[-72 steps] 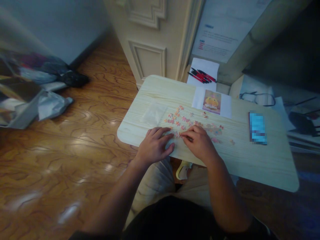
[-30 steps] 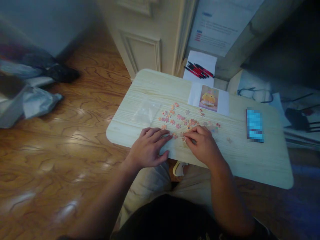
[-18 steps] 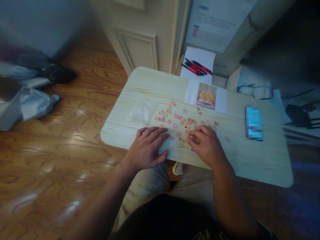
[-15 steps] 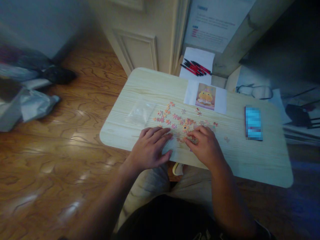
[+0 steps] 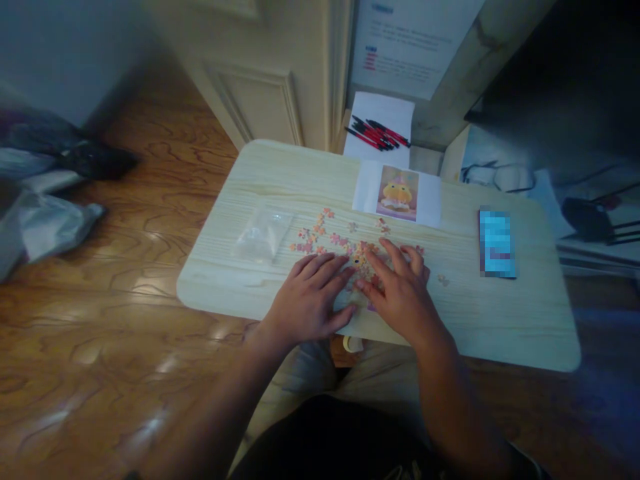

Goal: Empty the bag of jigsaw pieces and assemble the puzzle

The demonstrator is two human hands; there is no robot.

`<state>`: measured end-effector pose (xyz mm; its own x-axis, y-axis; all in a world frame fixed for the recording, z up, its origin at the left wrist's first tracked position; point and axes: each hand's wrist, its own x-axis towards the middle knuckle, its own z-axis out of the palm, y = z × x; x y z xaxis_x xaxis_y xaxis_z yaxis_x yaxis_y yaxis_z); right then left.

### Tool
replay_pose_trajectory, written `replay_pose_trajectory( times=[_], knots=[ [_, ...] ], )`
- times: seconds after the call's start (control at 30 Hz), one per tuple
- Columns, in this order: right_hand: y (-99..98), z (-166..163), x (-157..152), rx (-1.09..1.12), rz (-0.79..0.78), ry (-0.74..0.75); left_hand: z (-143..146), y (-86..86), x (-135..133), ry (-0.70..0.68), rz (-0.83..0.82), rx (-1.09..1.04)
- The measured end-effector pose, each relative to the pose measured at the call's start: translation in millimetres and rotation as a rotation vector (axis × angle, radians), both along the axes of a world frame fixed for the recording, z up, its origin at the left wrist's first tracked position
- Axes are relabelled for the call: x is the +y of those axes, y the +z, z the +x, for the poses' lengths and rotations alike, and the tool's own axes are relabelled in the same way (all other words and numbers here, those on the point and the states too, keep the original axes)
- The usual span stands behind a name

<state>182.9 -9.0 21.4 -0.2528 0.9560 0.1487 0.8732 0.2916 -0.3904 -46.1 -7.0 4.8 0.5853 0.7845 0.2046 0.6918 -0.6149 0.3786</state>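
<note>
Small orange and pink jigsaw pieces lie scattered over the pale wooden table. My left hand rests at the near left of the pieces, fingers stretched out and thumb apart. Over the near right of the spread is my right hand, its fingers spread and its tips touching pieces or the tabletop. Between the two hands sits a denser cluster of jigsaw pieces, partly covered by my fingers. Beyond them, a picture of a yellow figure lies on a white sheet.
A clear plastic bag lies left of the pieces. At the right is a phone with a lit, blurred screen. Red and black pens rest on paper behind the table. One loose jigsaw piece lies right of my right hand.
My right hand has gone from a pinch to spread fingers laid over the pieces. My left hand stays in about the same place. The view has shifted slightly.
</note>
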Motion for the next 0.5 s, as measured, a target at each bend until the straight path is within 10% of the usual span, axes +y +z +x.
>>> replay_pose_trajectory(
  times=[0.5],
  knots=[
    [6.8,27,2,0.058,-0.002,-0.129,15,2.5,31,-0.030,0.003,-0.009]
  ],
)
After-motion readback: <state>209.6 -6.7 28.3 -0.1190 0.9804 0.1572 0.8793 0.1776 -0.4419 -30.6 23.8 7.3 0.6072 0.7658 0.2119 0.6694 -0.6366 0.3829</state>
